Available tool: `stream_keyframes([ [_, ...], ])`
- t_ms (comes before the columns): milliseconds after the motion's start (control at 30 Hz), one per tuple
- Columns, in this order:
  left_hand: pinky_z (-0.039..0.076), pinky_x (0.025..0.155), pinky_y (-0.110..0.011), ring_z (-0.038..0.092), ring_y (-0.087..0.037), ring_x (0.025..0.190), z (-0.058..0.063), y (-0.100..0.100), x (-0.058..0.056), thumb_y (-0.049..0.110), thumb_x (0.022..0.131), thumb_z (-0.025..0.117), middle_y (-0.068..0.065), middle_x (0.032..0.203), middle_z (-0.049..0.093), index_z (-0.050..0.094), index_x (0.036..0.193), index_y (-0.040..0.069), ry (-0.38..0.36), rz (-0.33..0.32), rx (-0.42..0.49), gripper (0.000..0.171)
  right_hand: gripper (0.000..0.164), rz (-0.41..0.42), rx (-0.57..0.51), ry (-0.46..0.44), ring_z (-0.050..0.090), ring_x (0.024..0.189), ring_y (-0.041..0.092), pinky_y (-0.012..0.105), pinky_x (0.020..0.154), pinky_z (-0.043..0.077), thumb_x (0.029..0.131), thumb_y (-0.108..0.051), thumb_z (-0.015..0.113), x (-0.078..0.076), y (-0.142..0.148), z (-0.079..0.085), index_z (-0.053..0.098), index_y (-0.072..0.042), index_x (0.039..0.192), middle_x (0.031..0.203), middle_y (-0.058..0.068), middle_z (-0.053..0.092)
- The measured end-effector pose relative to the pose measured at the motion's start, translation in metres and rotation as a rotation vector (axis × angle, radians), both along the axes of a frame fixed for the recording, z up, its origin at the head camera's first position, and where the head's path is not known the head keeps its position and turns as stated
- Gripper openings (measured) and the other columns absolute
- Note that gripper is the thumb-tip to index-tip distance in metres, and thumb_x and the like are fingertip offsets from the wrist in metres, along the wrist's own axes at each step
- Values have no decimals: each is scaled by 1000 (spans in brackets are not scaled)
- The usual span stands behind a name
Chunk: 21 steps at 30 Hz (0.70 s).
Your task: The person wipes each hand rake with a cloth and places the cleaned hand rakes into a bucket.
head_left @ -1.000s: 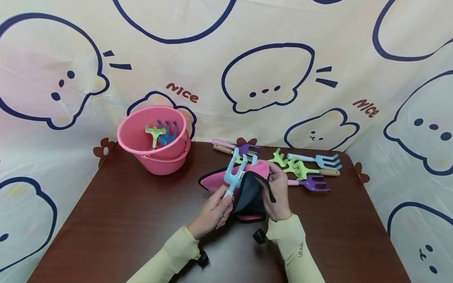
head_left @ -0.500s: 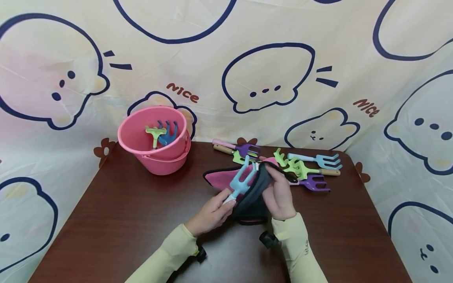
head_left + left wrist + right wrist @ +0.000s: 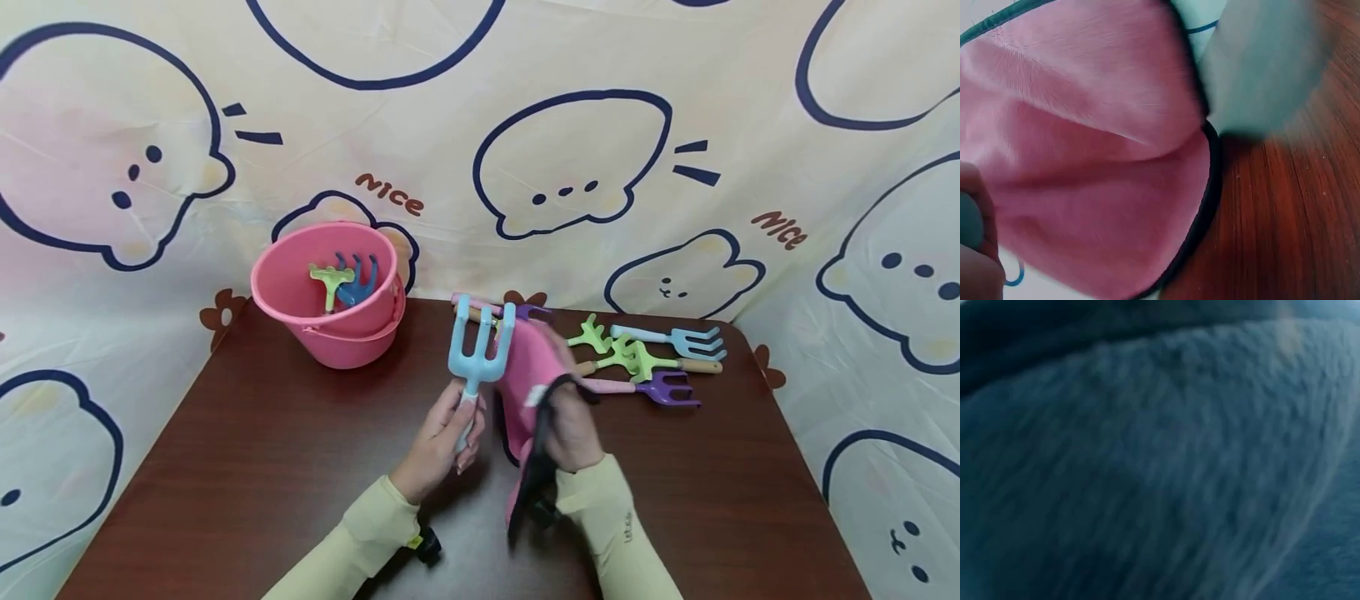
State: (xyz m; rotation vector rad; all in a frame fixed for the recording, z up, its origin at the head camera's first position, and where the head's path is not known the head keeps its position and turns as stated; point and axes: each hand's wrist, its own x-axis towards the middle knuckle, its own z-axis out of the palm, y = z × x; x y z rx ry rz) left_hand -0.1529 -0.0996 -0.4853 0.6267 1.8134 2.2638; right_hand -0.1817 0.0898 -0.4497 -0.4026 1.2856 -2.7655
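Note:
My left hand (image 3: 438,437) grips the handle of a light-blue hand fork (image 3: 478,367), its three tines pointing up over the table. Just right of it, my right hand (image 3: 573,429) holds a pink cloth (image 3: 528,367) with dark grey backing and black edging. Part of that hand is blurred, and the cloth hangs down in front of its wrist. In the left wrist view the cloth's pink side (image 3: 1104,125) fills much of the picture, and fingers (image 3: 979,269) show at the left edge. Grey fabric (image 3: 1179,456) covers the right wrist view.
Nested pink buckets (image 3: 322,325) stand at the back left with a green rake and a blue fork inside. Along the back right lie several toy garden tools, among them a purple fork (image 3: 667,389), a light-blue fork (image 3: 697,342) and green rakes (image 3: 643,360).
The fork has turned upright and shifted left, out of the cloth's fold. My right hand has swung the cloth round to the fork's right, its pink side now showing more.

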Motion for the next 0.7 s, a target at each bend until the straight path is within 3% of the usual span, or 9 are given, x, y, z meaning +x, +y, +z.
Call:
stream_keyframes([
  [33,46,42,-30,48,-10,53,0,1,1,30,114,36,-17,87,52,42,130,-2,1,10,-23,36,44,16,75,8,57,124,7,22,105,47,95,-12,71,0,-6,-1,59,-18,137,137,-5,61],
  [100,51,54,-28,53,-7,62,0,2,4,31,114,36,-20,100,53,41,141,2,-6,21,-95,39,54,47,190,1,54,133,13,26,109,47,96,-2,68,1,-16,-1,51,-13,145,146,1,57],
  [167,55,73,-22,58,-1,79,-1,3,6,29,115,36,-17,119,55,37,152,8,4,31,-171,43,52,13,269,-47,58,129,15,26,104,50,92,5,69,2,-21,0,54,-7,140,140,3,62],
  [200,55,75,-21,59,-1,79,-2,4,7,28,115,36,-16,124,54,32,158,10,10,33,-189,47,47,0,284,-71,60,126,16,26,102,52,92,5,69,2,-22,1,55,-5,136,135,4,65],
  [233,54,77,-21,59,-1,79,-3,5,6,27,115,36,-15,118,55,34,156,11,14,27,-201,44,43,-19,296,-96,62,121,17,26,99,53,92,5,69,2,-22,2,57,-4,132,131,4,67],
  [367,52,56,-26,52,-7,55,-7,8,5,28,114,39,-11,92,55,41,151,14,17,36,-233,40,32,-62,274,-169,65,110,15,26,95,55,94,6,68,-1,-17,6,59,0,124,119,3,69],
  [400,47,48,-29,45,-11,46,-7,8,4,28,114,39,-10,83,49,43,147,13,16,32,-242,36,31,-61,249,-187,65,110,14,26,95,55,95,6,67,-2,-15,7,58,-1,124,119,2,68],
  [500,43,43,-29,43,-13,44,-11,8,3,27,114,40,-7,72,46,49,134,12,10,3,-283,26,33,-71,143,-223,64,114,11,24,98,54,97,8,62,-6,-7,9,59,-4,128,126,1,65],
  [700,44,45,-25,46,-11,50,-15,11,1,30,113,41,-6,75,49,49,122,14,5,-69,-314,20,39,-44,1,-188,55,131,14,24,109,47,104,1,57,-11,7,13,59,-3,142,149,5,56],
])
